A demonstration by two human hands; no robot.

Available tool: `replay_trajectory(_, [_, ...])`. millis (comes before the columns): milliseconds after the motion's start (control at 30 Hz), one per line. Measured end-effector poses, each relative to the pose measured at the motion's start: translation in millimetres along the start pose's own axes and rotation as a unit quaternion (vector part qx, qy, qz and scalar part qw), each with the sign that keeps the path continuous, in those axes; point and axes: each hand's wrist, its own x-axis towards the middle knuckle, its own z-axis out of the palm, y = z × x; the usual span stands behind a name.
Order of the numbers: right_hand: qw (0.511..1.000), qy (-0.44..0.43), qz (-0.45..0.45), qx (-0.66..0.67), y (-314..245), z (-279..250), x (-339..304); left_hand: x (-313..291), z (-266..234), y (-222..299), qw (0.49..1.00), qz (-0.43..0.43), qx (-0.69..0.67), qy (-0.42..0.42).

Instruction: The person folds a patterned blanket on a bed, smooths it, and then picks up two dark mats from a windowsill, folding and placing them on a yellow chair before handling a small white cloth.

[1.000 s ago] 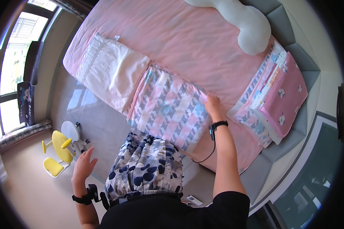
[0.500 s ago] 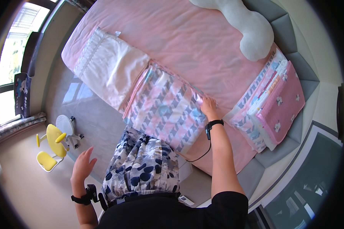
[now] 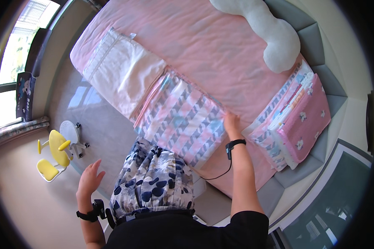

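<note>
Spread across the pink-sheeted bed [image 3: 187, 45] is a folded patterned quilt [image 3: 183, 120] with pink, grey and pale blue shapes. A white folded section [image 3: 122, 70] adjoins its left side, with a small tag at its far edge. At the quilt's far right corner, my right hand [image 3: 232, 122] is closed on the edge, its fingertips partly hidden. My left hand [image 3: 90, 176] hangs in the air to the left of my patterned lower garment, fingers stretched out and holding nothing. Both wrists wear black straps.
A folded bedding stack [image 3: 293, 120] with a pink flowered piece on its right lies by the grey padded headboard [image 3: 326, 79]. A long white pillow [image 3: 274, 41] rests farther back. Yellow-and-white chair [image 3: 58, 149] stands on the floor at left, near the window.
My right hand has gone from lying on the quilt's right end with spread fingers to gripping its corner edge, slightly farther right. My left hand stays about where it was.
</note>
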Motion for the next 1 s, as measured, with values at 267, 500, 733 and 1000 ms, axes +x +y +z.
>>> replay_trajectory(267, [0.981, -0.04, 0.186, 0.024, 50, 0, -23, -10, 1, -4, 1.0, 0.004, -0.009, 0.012])
replay_trajectory(500, [0.977, -0.035, 0.198, 0.077, 38, -9, -25, 3, -4, -2, 0.999, 0.033, 0.026, 0.005])
replay_trajectory(733, [0.981, 0.175, 0.076, 0.018, -5, 1, -87, 32, -15, 5, 0.99, 0.119, 0.078, -0.014])
replay_trajectory(1000, [0.937, -0.193, 0.141, 0.254, -62, 86, -211, 71, -33, 0, 0.974, 0.191, 0.105, -0.056])
